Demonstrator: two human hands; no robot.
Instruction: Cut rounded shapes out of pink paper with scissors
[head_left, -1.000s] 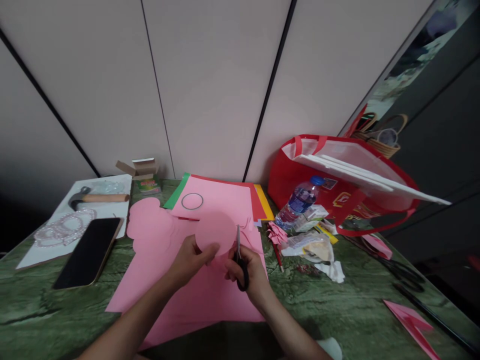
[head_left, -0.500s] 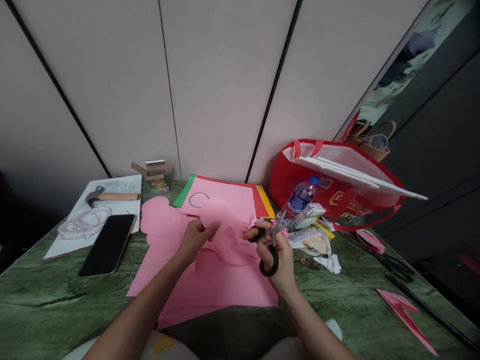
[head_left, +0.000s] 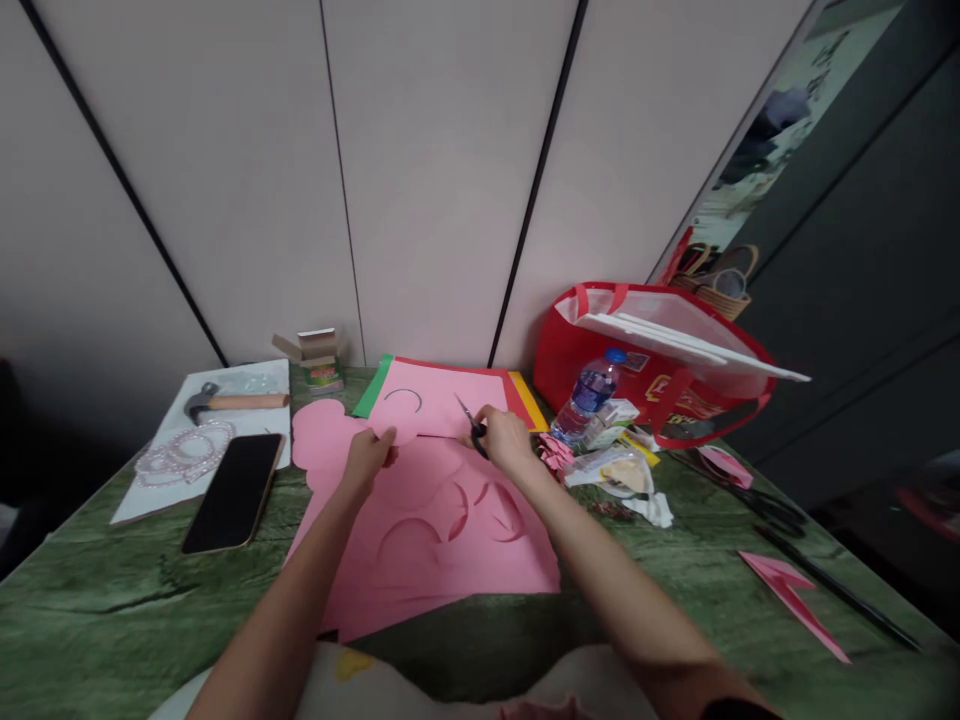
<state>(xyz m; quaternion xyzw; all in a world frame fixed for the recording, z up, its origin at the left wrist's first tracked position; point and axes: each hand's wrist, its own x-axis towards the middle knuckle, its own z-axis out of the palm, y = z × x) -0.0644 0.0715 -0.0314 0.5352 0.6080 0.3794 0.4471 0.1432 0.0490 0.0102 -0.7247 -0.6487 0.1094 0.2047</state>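
Observation:
Over the pink paper sheets (head_left: pixel 480 555), my left hand (head_left: pixel 366 462) pinches a rounded pink paper piece (head_left: pixel 399 425) between thumb and fingers. My right hand (head_left: pixel 501 438) grips small black-handled scissors (head_left: pixel 478 433), their blades pointing away and to the left. The blades stand apart from the held piece. Beneath my hands, the pink sheets carry curved cuts and lifted edges. Behind them lies a stack of coloured sheets, the top pink one (head_left: pixel 457 385) marked with a dark curved line. A folded pink paper flower (head_left: pixel 555 452) sits just right of my right forearm.
On the left lie a black phone (head_left: pixel 234 492), a hammer (head_left: pixel 244 402) and beads (head_left: pixel 184 455) on a white board. A small open box (head_left: pixel 321 365) stands behind. To the right are a water bottle (head_left: pixel 589 395), a red bag (head_left: pixel 559 350) and larger black scissors (head_left: pixel 776 512).
My right hand has moved forward and left with the scissors, now above the back of the pink sheets. My left hand has shifted slightly left, and the held paper has come lower.

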